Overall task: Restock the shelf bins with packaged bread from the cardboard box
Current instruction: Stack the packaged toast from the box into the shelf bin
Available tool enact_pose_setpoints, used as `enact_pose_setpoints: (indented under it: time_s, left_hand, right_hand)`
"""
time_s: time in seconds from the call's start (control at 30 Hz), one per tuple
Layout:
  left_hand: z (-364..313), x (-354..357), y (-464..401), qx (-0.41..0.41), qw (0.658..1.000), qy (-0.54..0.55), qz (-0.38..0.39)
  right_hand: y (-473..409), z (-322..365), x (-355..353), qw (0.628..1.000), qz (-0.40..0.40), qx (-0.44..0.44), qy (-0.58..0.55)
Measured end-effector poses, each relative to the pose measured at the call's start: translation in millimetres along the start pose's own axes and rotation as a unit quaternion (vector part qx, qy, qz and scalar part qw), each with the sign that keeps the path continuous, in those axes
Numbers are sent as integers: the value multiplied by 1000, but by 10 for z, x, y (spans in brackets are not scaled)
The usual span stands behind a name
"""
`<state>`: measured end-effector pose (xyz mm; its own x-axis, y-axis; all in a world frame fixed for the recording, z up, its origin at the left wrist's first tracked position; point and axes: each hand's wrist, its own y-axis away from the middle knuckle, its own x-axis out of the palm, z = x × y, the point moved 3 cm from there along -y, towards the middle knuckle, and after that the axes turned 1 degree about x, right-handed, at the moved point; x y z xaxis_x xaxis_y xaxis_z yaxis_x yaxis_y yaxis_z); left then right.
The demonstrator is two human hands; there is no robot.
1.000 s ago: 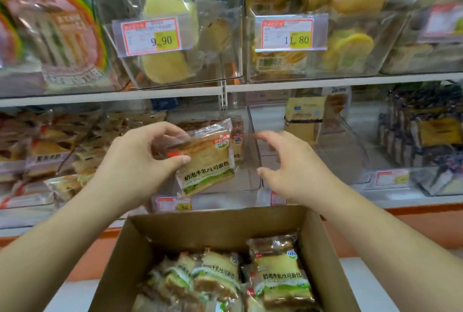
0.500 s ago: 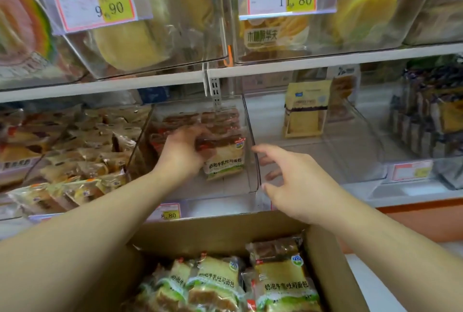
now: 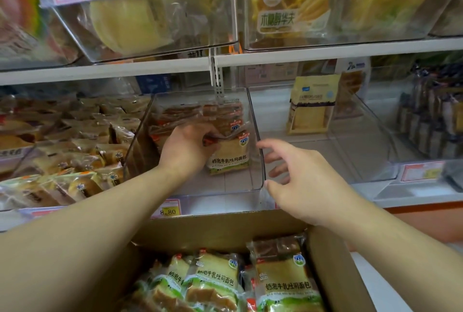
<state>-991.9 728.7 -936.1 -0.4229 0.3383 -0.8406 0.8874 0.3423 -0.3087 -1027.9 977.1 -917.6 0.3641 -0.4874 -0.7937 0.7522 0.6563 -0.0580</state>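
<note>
Left hand (image 3: 186, 149): reaches into the clear bin (image 3: 259, 161) on the lower shelf; its grip is closed round the top edge of a bread packet (image 3: 229, 155).
Bread packet: stands upright at the front of the row of like packets (image 3: 200, 114) already in that bin, label facing out.
Right hand (image 3: 298, 184): hovers just beside the bin's front right corner, fingers spread and relaxed, grip open and holding nothing.
Cardboard box (image 3: 220, 229): sits below the shelf edge, open at the top, under both forearms.
Box contents: more packaged bread (image 3: 283, 284), lying side by side with printed fronts up.
Price tag (image 3: 169, 209): on the shelf front below the bin, reads 8.80.
Neighbouring bin (image 3: 363, 149): to the right, holds one yellow packet (image 3: 312, 104) at the back.
</note>
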Motion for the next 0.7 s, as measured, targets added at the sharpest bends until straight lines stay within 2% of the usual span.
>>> enact_pose_setpoints:
  time_s: [0.17,0.33,0.5,0.63,0.7]
  left_hand:
    - [-38,-22,32,7,1000,27,-7]
    - [-121,-214,180,32,999,-2,-17]
    - [-232,-545,631,37,999,14,-32]
    - [-346,-788,1260,29,998,54,17]
    - [-323,-837,1587,3,996,60,67]
  right_hand:
    - [12,-5,10,1000,8,-1,1]
    - [82,24,10,1000,19,-10,13]
    - [253,119,-83,998,-21,-45,39]
    - [473,241,-19,995,-19,-90,25]
    - [582,257,152,996,43,-75,6]
